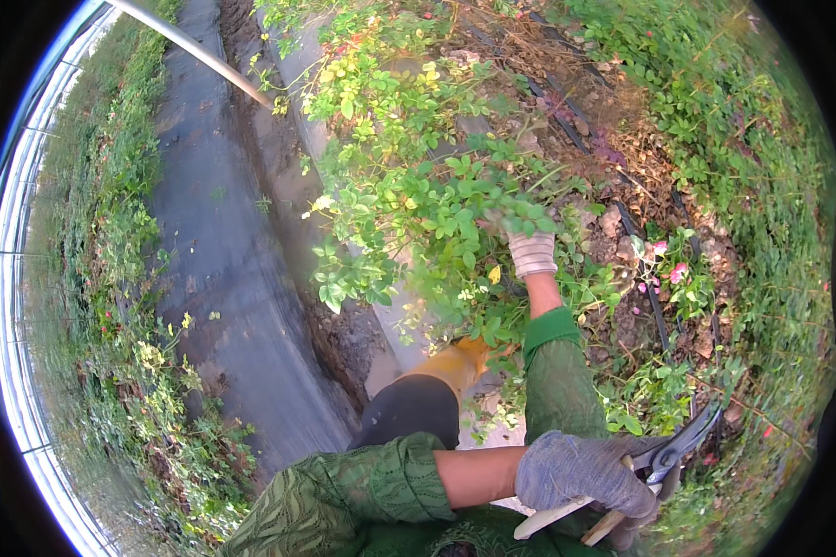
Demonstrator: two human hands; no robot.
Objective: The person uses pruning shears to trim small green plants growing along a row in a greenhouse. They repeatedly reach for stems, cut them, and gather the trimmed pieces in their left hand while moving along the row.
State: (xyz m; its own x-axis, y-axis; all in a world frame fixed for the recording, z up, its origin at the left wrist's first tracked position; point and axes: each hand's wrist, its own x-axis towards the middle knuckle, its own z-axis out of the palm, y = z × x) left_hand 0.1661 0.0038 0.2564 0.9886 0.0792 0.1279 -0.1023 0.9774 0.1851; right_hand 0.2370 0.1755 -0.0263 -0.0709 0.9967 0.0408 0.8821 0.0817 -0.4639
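Observation:
My left hand (pixel 585 473), in a grey knit glove, reaches across from the left and grips a pair of pruning shears (pixel 665 459). The blades point up and to the right, over the foliage; the pale handles stick out below the glove, apart from each other. Further up, my right hand (pixel 531 249), in a whitish glove, is in among the leafy stems of a rose bush (pixel 453 216). Leaves cover its fingers, and the sprig just above it is blurred, so its grip is hidden. Both arms have green sleeves.
Black drip lines (pixel 571 132) run along the soil bed on the right, by pink flowers (pixel 677 271). More bushes (pixel 787 230) line the right rim. Dark ground sheeting (pixel 216 278) covers the path at left. A pole (pixel 195 52) slants in above. My yellow boot (pixel 453 365) stands beside the bush.

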